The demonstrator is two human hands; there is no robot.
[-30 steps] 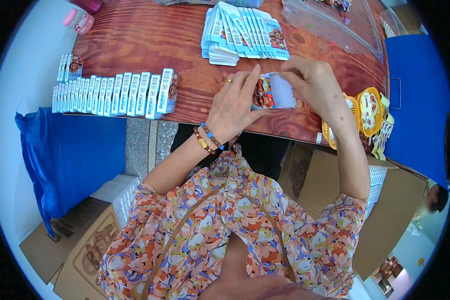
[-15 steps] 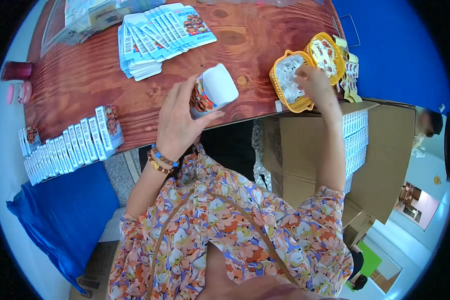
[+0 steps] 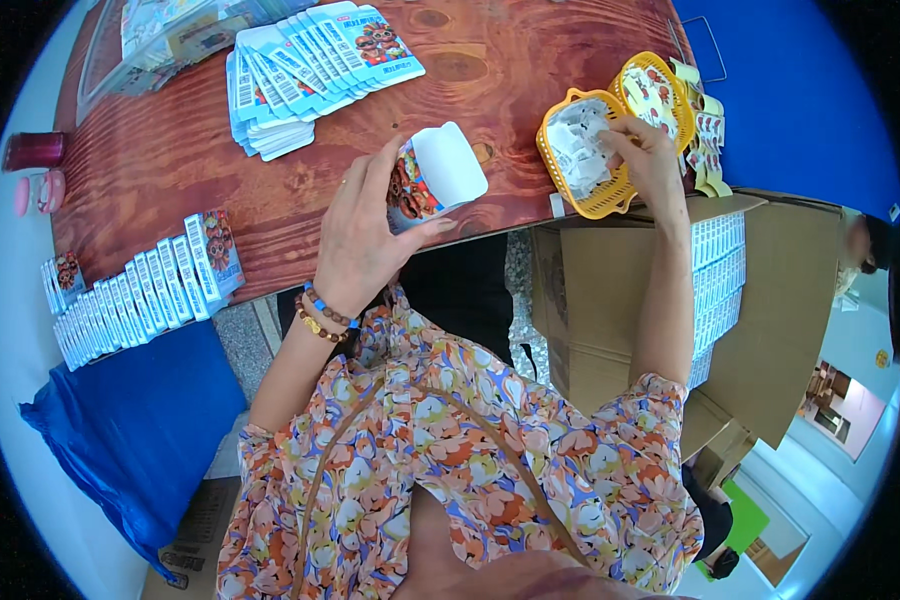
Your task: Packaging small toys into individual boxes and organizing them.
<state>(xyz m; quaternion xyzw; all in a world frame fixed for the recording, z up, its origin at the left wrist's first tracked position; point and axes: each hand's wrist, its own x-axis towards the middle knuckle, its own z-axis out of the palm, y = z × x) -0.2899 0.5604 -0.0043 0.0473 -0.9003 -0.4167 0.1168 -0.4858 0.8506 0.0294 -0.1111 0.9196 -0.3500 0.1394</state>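
My left hand (image 3: pixel 365 225) is closed around a small printed carton (image 3: pixel 452 168), holding it over the table's near edge. Its white flap stands open, and a colourful picture shows on the side by my fingers. Over on the right, my right hand (image 3: pixel 652 168) reaches above a yellow plastic basket (image 3: pixel 545 150) of small clear and white packets (image 3: pixel 576 150). Its fingertips are pinched together at the basket's right side; what they hold, if anything, is too small to make out. Just behind is a second yellow basket (image 3: pixel 682 95) with printed paper pieces.
Flat light-blue cartons (image 3: pixel 320 75) lie fanned out at the back of the wooden table (image 3: pixel 470 55). A row of filled-out cartons (image 3: pixel 140 295) lines the left front edge. A large cardboard box (image 3: pixel 610 290) with stacked cartons stands below right. A clear bin (image 3: pixel 160 50) sits far left.
My right hand has shifted slightly right and up within the basket area, uncovering more of the packets. The carton in my left hand has moved a little to the right.
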